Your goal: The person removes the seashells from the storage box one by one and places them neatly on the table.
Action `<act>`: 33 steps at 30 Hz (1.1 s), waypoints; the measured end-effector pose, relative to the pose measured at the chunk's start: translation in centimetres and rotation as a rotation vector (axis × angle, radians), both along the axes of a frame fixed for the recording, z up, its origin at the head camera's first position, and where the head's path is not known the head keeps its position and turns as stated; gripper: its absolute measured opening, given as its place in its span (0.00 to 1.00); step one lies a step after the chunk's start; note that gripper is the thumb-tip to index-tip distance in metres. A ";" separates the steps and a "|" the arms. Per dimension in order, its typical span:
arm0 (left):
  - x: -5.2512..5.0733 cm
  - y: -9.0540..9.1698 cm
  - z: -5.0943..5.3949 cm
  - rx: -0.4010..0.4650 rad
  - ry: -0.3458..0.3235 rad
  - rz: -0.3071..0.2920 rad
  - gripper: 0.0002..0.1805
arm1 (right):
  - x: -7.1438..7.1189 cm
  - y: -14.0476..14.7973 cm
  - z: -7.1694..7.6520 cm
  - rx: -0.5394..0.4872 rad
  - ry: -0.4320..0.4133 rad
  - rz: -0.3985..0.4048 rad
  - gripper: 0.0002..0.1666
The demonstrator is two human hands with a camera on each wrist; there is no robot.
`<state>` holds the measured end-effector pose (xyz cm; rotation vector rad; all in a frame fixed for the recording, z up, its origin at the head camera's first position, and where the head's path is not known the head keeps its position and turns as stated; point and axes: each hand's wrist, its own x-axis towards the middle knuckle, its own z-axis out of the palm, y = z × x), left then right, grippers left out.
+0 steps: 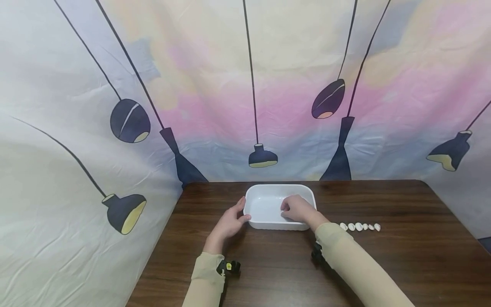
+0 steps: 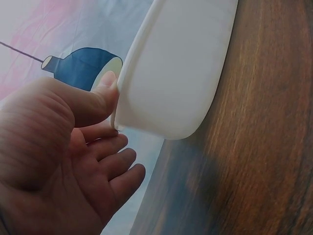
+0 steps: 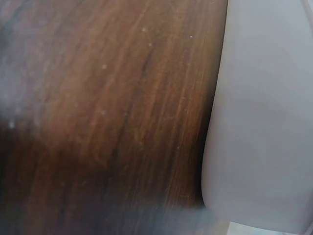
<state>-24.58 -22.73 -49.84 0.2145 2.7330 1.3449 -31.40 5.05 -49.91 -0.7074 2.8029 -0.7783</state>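
A white rectangular dish (image 1: 264, 209) with rounded corners rests on the table. At its left end my left hand (image 1: 231, 220) pinches the rim; in the left wrist view the thumb (image 2: 105, 95) and index finger meet at the edge of the dish while the other fingers extend loosely. My right hand (image 1: 299, 208) reaches over the near right side into the dish, fingers bent down toward its floor. Whether anything is between those fingertips is hidden. Several small white shell-like pieces (image 1: 358, 227) lie in a row right of the dish, partly behind my right forearm.
The dark wooden table (image 1: 268, 273) runs back to a hanging cloth (image 1: 215, 106) printed with lamps. Each wrist carries a black camera mount, such as the left one (image 1: 229, 267). The dish wall (image 3: 259, 122) fills the right of the right wrist view.
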 end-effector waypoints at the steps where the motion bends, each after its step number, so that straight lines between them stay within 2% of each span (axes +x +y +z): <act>1: 0.0 0.0 0.1 -0.001 -0.003 0.002 0.38 | 0.1 0.0 0.1 0.012 0.007 -0.004 0.04; 6: 0.0 0.0 0.2 -0.004 -0.014 0.004 0.39 | 0.2 -0.1 0.5 0.043 0.042 -0.027 0.06; 9: -0.1 0.0 0.3 -0.010 -0.014 0.000 0.39 | 0.2 0.3 0.8 -0.005 0.061 -0.054 0.08; 14: -0.2 0.0 0.2 -0.016 -0.008 0.002 0.40 | 0.5 2.5 1.6 -0.208 0.181 -0.085 0.10; 18: -0.1 -0.1 0.2 -0.028 -0.010 0.004 0.40 | 2.1 5.7 1.4 -0.388 0.240 -0.153 0.10; 21: -0.1 -0.1 0.1 -0.032 -0.005 0.005 0.40 | 3.6 8.4 0.6 -0.452 0.247 -0.225 0.10; 27: -0.1 -0.1 0.1 -0.033 0.009 0.000 0.39 | 5.9 14.4 -0.9 -0.393 0.297 -0.293 0.08; 33: -0.1 -0.1 0.1 -0.037 0.017 -0.008 0.39 | 7.2 20.2 -0.4 -0.325 0.261 -0.339 0.13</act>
